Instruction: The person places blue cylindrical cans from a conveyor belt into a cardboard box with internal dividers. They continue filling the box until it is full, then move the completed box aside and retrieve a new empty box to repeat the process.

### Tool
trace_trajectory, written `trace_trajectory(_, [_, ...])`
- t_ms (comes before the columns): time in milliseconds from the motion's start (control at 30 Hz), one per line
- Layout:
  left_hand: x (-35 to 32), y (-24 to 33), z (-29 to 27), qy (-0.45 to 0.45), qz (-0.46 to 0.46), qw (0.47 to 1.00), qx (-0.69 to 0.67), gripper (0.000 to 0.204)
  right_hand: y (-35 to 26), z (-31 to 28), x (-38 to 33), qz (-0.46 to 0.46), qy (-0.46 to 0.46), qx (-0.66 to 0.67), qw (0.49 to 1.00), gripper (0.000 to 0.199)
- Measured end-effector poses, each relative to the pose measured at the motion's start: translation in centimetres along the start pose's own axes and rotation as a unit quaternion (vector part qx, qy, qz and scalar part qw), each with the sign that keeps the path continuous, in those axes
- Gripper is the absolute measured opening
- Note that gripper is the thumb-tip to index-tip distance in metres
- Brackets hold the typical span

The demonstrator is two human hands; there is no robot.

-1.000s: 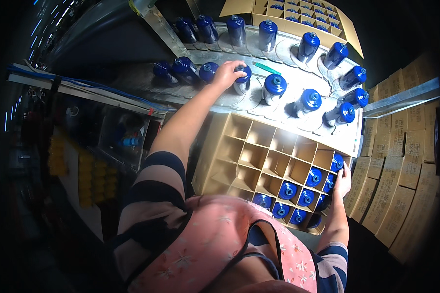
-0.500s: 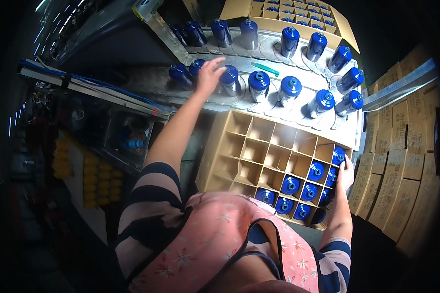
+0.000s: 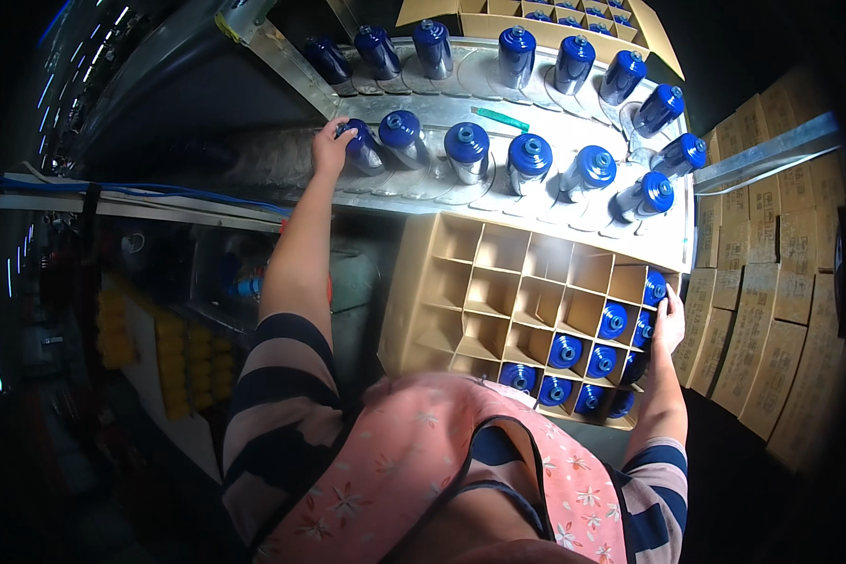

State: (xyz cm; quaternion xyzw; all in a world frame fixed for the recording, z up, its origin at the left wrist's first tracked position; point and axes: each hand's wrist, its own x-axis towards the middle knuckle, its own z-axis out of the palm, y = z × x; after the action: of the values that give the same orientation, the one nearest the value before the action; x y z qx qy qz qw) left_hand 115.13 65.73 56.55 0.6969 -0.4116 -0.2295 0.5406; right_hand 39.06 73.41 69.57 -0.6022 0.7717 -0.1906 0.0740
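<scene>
My left hand [image 3: 330,148] grips the top of a blue glass-like bottle [image 3: 363,150], the leftmost in the near row on the curved conveyor. To its right stands another blue bottle [image 3: 401,132], with several more along the belt. In front of me is an open cardboard box [image 3: 412,282] with dividers. Blue bottles [image 3: 565,352] fill cells at its right and near side; the cells at the left and far side hold none. My right hand [image 3: 668,325] is closed over the box's right wall, beside the bottle [image 3: 655,288] in the far right corner; its fingertips are partly hidden.
A green cutter-like tool [image 3: 500,118] lies between the two rows on the metal conveyor [image 3: 399,101]. Behind it stands another divided box [image 3: 536,28] with blue bottles. Flattened-looking cartons [image 3: 752,310] are stacked at right. A metal rail [image 3: 771,155] juts in there; yellow objects [image 3: 183,357] sit lower left.
My left hand has moved left along the near row and closed on the leftmost bottle. The conveyor bottles have shifted: near row rightward, far row leftward. My right hand stays at the box's wall.
</scene>
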Motion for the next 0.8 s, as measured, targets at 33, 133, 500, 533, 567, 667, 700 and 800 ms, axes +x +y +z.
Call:
trace_trajectory(33, [-0.1,0.3,-0.1,0.019,-0.009,0.999,0.025,0.034,-0.1,-0.1,-0.1,-0.001,0.002,-0.004,1.0,0.035])
trace_trajectory(133, [0.4,0.7,-0.3,0.049,0.009,0.997,0.057,0.032,-0.8,-0.4,-0.3,0.009,0.005,-0.025,1.0,0.035])
trace_trajectory(500, [-9.0,12.3,8.8,-0.035,0.113,0.969,-0.218,0.034,0.0,-0.8,0.0,0.003,-0.017,-0.053,0.998,0.044])
trace_trajectory(533, [-12.3,14.2,11.7,-0.109,0.08,0.968,-0.213,0.032,0.2,-0.8,-0.1,-0.025,0.009,-0.075,0.997,0.046])
trace_trajectory(567, [-15.8,16.0,14.6,-0.196,0.08,0.946,-0.245,0.031,0.3,-0.7,-0.4,-0.048,0.033,-0.092,0.994,0.047])
trace_trajectory(667, [-25.9,21.2,22.5,-0.395,0.051,0.877,-0.268,0.027,0.7,-1.0,-0.8,-0.084,0.025,-0.073,0.994,0.046])
trace_trajectory(700, [-28.6,22.7,24.3,-0.435,0.081,0.873,-0.205,0.029,0.7,-1.2,-0.8,-0.082,0.008,-0.074,0.994,0.046])
trace_trajectory(800, [-33.6,26.1,29.0,-0.467,0.293,0.833,-0.051,0.04,0.8,-1.6,-0.8,-0.059,-0.003,-0.04,0.997,0.047])
